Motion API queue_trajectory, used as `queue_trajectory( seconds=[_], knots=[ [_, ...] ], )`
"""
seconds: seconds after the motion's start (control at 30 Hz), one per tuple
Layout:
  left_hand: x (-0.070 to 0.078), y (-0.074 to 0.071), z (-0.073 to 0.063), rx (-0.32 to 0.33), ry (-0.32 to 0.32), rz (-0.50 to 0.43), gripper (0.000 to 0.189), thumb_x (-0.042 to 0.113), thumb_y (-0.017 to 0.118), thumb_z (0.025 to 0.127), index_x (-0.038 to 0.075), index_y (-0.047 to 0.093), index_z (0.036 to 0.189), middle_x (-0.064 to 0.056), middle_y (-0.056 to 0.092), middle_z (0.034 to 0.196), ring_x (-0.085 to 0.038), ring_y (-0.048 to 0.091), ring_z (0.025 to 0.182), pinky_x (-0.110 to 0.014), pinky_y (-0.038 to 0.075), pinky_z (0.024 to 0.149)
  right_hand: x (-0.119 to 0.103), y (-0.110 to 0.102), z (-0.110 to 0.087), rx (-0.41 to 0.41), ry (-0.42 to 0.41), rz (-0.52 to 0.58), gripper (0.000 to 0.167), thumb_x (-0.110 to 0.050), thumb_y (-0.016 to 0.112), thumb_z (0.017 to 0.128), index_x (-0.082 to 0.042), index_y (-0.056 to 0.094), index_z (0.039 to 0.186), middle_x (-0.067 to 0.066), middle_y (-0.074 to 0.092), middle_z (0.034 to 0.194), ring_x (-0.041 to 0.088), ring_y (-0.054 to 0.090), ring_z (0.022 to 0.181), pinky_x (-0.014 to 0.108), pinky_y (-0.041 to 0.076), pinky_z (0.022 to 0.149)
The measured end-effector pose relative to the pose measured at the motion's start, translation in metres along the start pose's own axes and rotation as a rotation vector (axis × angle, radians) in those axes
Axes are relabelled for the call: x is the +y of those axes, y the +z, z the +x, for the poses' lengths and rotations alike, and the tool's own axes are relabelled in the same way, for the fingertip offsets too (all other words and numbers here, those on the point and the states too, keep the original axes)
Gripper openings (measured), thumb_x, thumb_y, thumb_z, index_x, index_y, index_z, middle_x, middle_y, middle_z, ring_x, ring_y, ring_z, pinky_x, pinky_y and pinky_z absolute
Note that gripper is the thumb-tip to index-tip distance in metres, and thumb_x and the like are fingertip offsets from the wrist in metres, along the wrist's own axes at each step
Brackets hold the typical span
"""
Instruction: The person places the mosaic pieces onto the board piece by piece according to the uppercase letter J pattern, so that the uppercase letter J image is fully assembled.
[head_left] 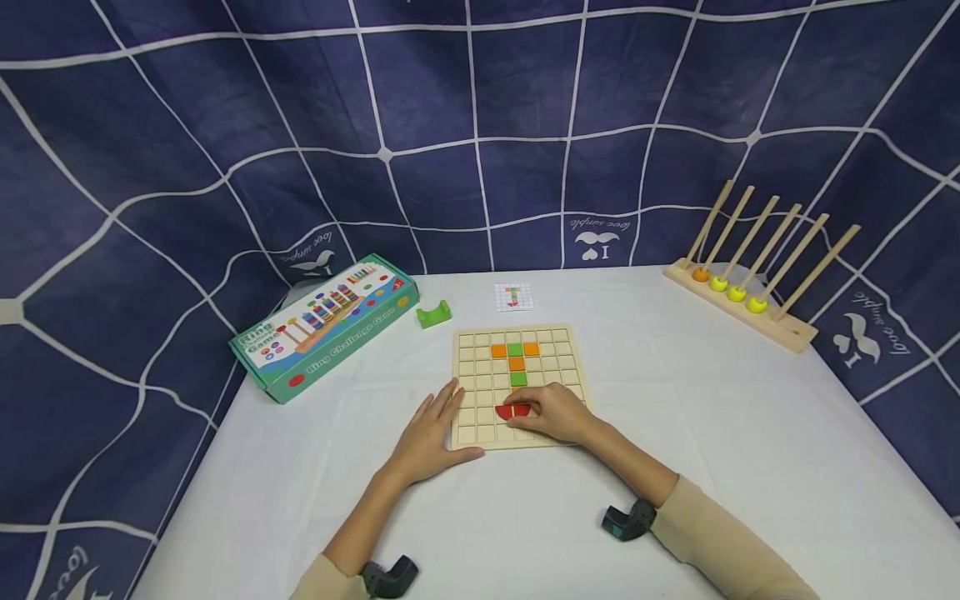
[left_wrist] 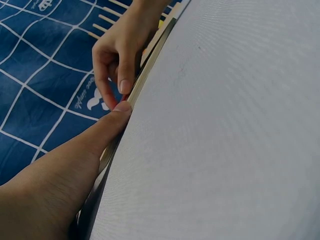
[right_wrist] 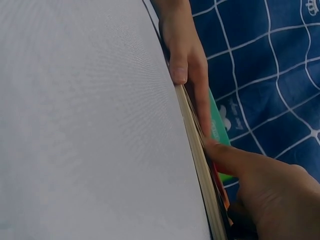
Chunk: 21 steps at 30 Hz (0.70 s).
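Note:
A wooden grid board (head_left: 468, 367) lies flat on the table. My left hand (head_left: 427, 442) rests at its left edge and near corner, fingers straight and thumb along the front edge. With thumb and index finger, my right hand (head_left: 558, 414) pinches at a red piece (head_left: 522, 410) in a lower row; a second red piece (head_left: 504, 412) lies against its left side. Further up the board are an orange square (head_left: 498, 351), a green square (head_left: 514, 349) and several more in a T-like layout. Fingers partly cover an orange one below the lower green square (head_left: 518, 378).
Behind the board lies a small pattern card (head_left: 513, 297). A green curved block (head_left: 433, 314) and a Ring Challenge Game box (head_left: 322, 329) are at back left. At back right stands a wooden peg rack (head_left: 738, 300) with yellow and orange rings.

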<state>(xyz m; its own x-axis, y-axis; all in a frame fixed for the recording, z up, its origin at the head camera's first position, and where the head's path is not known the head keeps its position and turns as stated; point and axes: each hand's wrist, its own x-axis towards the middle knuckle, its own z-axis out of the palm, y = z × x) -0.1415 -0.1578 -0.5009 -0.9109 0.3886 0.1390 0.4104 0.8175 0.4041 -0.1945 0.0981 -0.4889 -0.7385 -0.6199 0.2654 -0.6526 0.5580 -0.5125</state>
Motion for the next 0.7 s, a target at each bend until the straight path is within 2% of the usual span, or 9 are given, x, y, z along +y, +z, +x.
queue_trajectory(
  seconds=[0.2,0.5,0.7],
  knots=[
    [0.0,0.0,0.001,0.0,-0.005,0.007,0.105,0.076,0.053,0.071,0.006,0.027,0.145,-0.004,0.013,0.154,-0.015,0.013,0.139,-0.035,0.008,0.112,0.002,-0.002,-0.001,0.007,0.022,0.026,0.028,-0.038,0.073,0.078,-0.021,0.072,0.099,-0.015,0.036,0.048,-0.002,0.026,0.044,0.016,0.02,0.041],
    [0.0,0.001,0.003,-0.009,-0.013,0.003,0.104,0.075,0.054,0.071,0.007,0.027,0.145,-0.003,0.013,0.154,-0.016,0.013,0.139,-0.035,0.009,0.112,0.005,-0.002,-0.002,0.005,0.008,0.042,0.03,-0.038,0.073,0.078,-0.02,0.071,0.101,-0.015,0.036,0.049,-0.002,0.025,0.045,0.016,0.021,0.042],
    [-0.001,0.0,0.005,-0.02,-0.01,-0.02,0.105,0.075,0.054,0.071,0.007,0.026,0.146,-0.003,0.012,0.154,-0.015,0.012,0.139,-0.035,0.008,0.112,0.013,-0.015,-0.005,0.035,0.025,0.09,0.036,-0.039,0.073,0.077,-0.019,0.069,0.107,-0.013,0.033,0.049,0.0,0.024,0.044,0.018,0.023,0.042]
  ],
)
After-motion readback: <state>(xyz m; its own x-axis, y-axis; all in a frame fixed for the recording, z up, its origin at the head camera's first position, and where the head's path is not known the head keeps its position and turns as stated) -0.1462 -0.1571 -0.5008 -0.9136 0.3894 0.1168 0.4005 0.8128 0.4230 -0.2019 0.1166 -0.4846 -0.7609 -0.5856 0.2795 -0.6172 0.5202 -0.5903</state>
